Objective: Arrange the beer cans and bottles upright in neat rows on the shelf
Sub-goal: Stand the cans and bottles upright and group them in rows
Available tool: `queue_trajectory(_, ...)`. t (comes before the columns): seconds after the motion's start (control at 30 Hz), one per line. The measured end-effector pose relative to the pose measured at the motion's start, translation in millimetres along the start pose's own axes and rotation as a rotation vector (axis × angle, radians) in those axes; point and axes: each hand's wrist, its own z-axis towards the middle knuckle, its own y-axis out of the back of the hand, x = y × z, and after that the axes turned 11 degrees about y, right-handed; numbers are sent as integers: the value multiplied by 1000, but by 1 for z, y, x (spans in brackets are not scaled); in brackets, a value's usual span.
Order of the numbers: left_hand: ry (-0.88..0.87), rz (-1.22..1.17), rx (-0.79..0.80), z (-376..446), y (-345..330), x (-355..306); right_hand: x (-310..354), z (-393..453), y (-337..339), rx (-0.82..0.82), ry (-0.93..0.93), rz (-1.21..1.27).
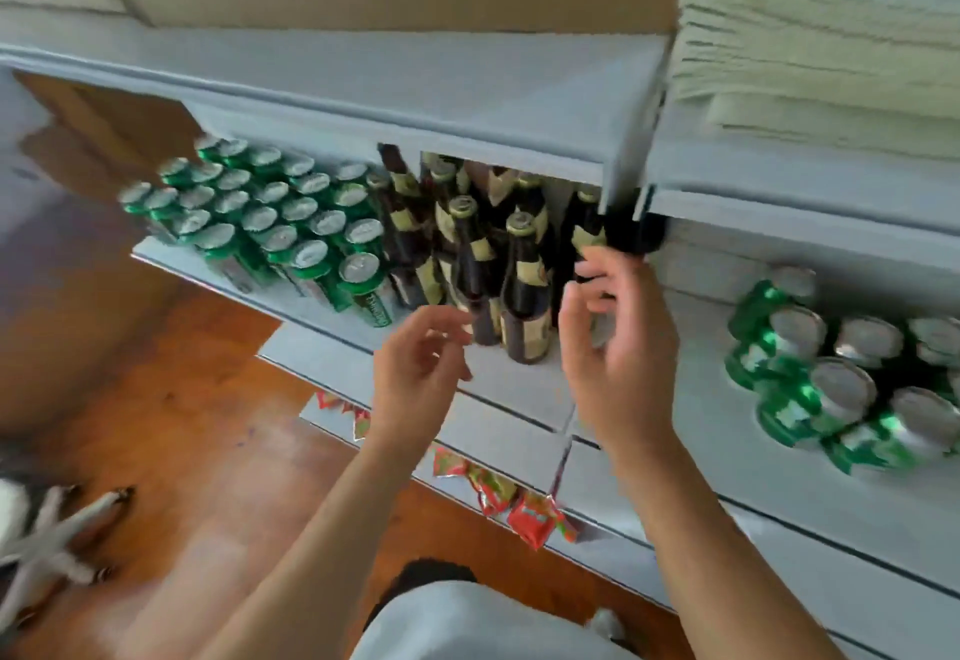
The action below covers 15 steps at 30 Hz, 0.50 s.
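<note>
Green beer cans point(270, 223) upright in rows at left end of shelf point(514, 373); dark bottles point(524, 285) upright beside them, toward right end. Left hand point(415, 368) near front edge, fingers loosely curled, holding nothing. Right hand point(618, 347) raised before rightmost bottle point(584, 228), fingers relaxed; contact unclear through blur.

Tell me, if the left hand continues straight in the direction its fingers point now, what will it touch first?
Most likely the front dark bottle. The left hand is empty, its loosely curled fingers pointing up and right towards that bottle's lower body. Blur makes depth uncertain, but nothing seems to lie between them.
</note>
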Motion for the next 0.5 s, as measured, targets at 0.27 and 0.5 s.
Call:
queue_trajectory(0.27, 122, 7, -229, 96, 196, 93, 87, -4, -205, 358, 9, -1)
queue_trajectory(0.5, 199, 151, -221, 195, 359, 141, 156, 22, -374, 440, 21, -26)
